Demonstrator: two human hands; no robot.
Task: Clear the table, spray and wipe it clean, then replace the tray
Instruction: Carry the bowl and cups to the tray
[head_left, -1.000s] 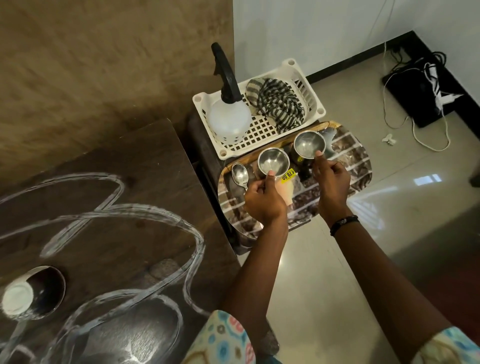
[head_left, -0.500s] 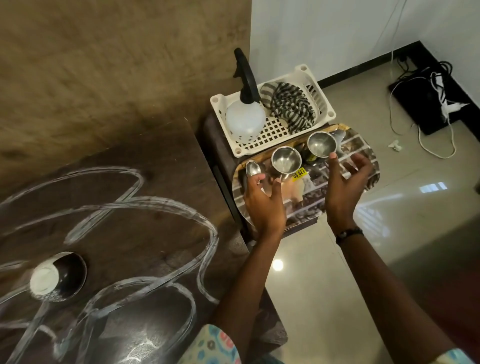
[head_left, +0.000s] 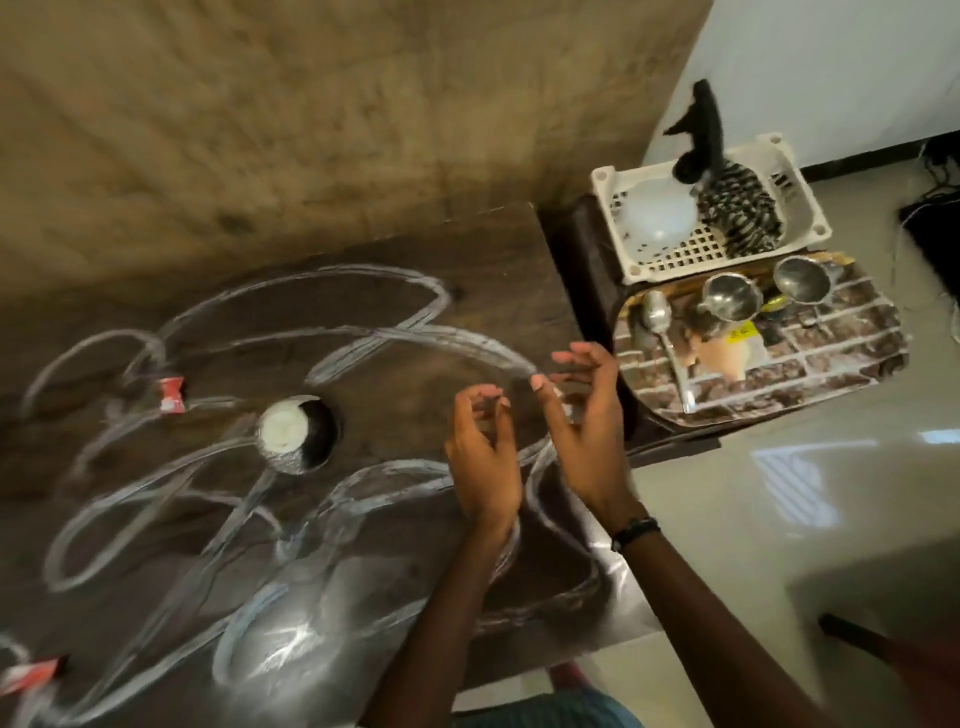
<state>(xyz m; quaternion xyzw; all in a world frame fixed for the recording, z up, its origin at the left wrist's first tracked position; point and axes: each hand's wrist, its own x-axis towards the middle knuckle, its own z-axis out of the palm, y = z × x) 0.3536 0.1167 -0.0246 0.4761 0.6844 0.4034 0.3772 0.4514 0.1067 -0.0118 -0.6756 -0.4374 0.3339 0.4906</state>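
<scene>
A dark wooden table (head_left: 363, 270) is scrawled with white looping lines. A steel bowl (head_left: 298, 434) with white contents stands on it, left of centre. My left hand (head_left: 483, 452) and my right hand (head_left: 584, 415) hover empty over the table's right part, fingers loosely curled. The mirrored tray (head_left: 831, 364) rests on a low stand to the right, carrying two steel cups (head_left: 732, 299) (head_left: 802, 280) and a spoon (head_left: 662, 332). Behind it a white basket (head_left: 789, 161) holds a spray bottle (head_left: 660, 213) and a striped cloth (head_left: 740, 213).
Two small red packets lie on the table, one at the left (head_left: 171, 395) and one at the near left corner (head_left: 31, 673). Pale glossy floor (head_left: 779, 493) runs to the right, with cables at the far right by the wall.
Both hands have left the cups on the tray and drawn back left over the table. The view has swung left, bringing the bowl and red packets into sight.
</scene>
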